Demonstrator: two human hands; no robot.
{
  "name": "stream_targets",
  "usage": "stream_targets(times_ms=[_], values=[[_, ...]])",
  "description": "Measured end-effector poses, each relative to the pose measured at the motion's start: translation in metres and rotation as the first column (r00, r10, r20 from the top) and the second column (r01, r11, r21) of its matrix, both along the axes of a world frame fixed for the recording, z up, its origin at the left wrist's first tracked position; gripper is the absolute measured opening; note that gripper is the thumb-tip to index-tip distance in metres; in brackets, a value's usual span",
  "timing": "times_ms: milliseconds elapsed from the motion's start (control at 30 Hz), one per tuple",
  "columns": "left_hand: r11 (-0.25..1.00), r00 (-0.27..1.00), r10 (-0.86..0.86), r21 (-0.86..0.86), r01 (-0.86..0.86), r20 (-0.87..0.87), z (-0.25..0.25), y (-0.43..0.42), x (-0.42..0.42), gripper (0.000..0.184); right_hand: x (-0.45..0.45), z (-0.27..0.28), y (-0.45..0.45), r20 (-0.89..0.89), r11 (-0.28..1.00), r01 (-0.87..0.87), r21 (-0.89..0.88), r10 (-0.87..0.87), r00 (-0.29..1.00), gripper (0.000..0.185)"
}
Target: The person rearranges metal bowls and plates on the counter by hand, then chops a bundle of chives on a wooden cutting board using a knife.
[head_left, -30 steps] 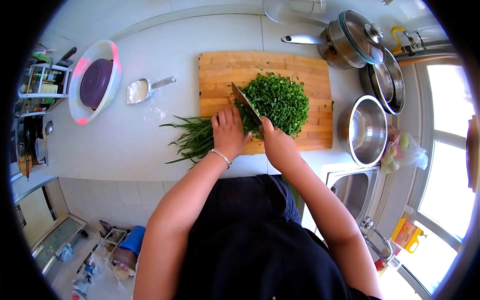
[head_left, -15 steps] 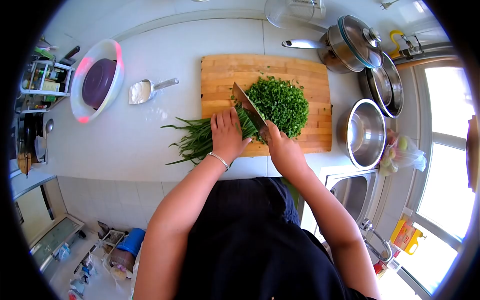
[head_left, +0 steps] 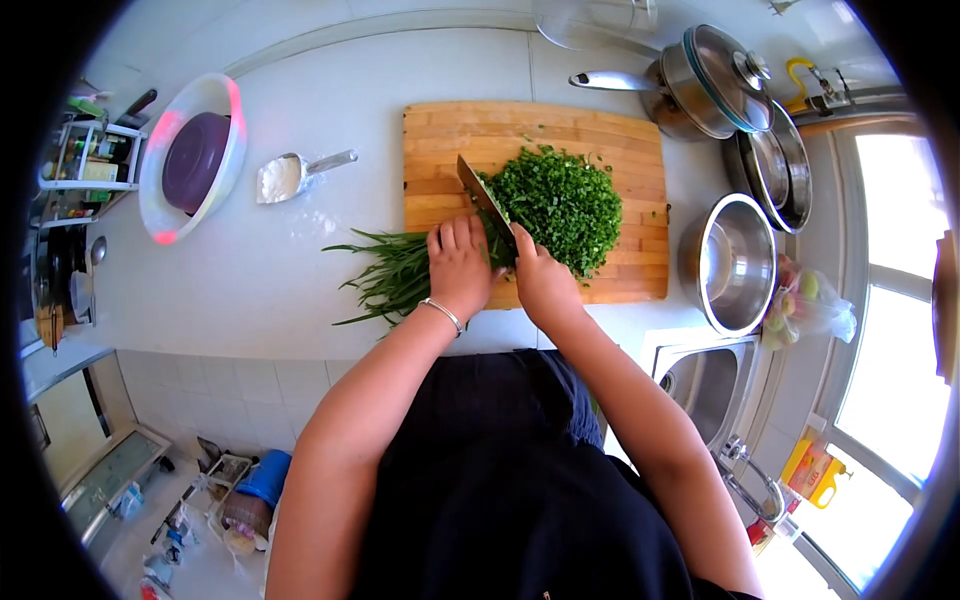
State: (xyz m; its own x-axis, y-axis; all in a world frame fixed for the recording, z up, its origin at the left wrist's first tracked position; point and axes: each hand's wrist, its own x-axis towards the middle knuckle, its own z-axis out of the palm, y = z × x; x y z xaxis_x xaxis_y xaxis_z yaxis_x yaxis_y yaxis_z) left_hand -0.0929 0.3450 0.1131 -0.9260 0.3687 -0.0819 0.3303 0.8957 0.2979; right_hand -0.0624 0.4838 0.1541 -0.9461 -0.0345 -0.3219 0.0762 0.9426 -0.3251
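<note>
My right hand (head_left: 546,285) is wrapped around the handle of a kitchen knife (head_left: 487,205), whose dark wide blade slants up and left. Under my left hand (head_left: 462,268), a bunch of long green garlic chives (head_left: 385,272) is pressed against the wooden cutting board (head_left: 440,125). The uncut leaves stick out past the board's left edge. The blade stands close beside my left fingers, at the cut end of the bunch. Right of the blade lies a heap of finely chopped chives (head_left: 565,210). My left fingertips are bent over the stalks.
A metal scoop of white powder (head_left: 280,180) and a pale basin (head_left: 232,150) with a purple bowl (head_left: 197,160) are on the left. To the right stand a lidded pot (head_left: 690,85), a steel bowl (head_left: 740,265) and a sink (head_left: 705,390). A plastic bag (head_left: 815,305) lies near the window.
The knife and my right hand have moved left and slightly up, nearer to my left hand. My left hand stays on the chives. The view has shifted slightly.
</note>
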Motion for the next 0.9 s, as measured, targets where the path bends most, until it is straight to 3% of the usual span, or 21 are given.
stream_targets(times_ms=[67, 200, 400, 633, 700, 833, 900], values=[[1.000, 1.000, -0.005, 0.021, 0.006, -0.029, 0.003, -0.001, 0.001, 0.094, -0.002, 0.003, 0.005, -0.153, 0.987, 0.026, -0.159, -0.051, 0.987, 0.053], [1.000, 1.000, 0.018, 0.000, -0.018, -0.018, 0.012, -0.008, 0.003, 0.102, 0.003, 0.032, 0.015, -0.186, 0.987, -0.002, -0.160, -0.028, 0.982, 0.051], [0.999, 0.998, 0.042, 0.010, -0.041, -0.039, 0.006, -0.006, 0.004, 0.099, 0.016, 0.054, 0.019, 0.056, 0.996, -0.016, -0.089, 0.021, 0.998, 0.047], [0.999, 1.000, 0.017, 0.041, -0.016, -0.019, 0.000, -0.005, 0.003, 0.090, 0.000, 0.030, 0.017, 0.161, 0.993, 0.013, -0.114, 0.005, 0.987, 0.046], [0.999, 0.999, -0.004, 0.054, 0.006, -0.052, -0.003, -0.005, 0.003, 0.086, -0.005, 0.013, 0.006, 0.063, 0.990, 0.024, -0.137, -0.015, 0.998, 0.043], [0.997, 0.997, 0.002, 0.071, 0.003, -0.076, -0.002, -0.007, 0.008, 0.088, 0.002, 0.005, -0.003, 0.036, 0.998, 0.029, -0.058, -0.027, 0.999, 0.050], [0.994, 0.999, 0.033, 0.108, -0.030, -0.024, 0.003, -0.008, 0.005, 0.097, 0.007, 0.009, 0.004, -0.040, 0.992, 0.052, -0.113, -0.056, 0.998, 0.050]])
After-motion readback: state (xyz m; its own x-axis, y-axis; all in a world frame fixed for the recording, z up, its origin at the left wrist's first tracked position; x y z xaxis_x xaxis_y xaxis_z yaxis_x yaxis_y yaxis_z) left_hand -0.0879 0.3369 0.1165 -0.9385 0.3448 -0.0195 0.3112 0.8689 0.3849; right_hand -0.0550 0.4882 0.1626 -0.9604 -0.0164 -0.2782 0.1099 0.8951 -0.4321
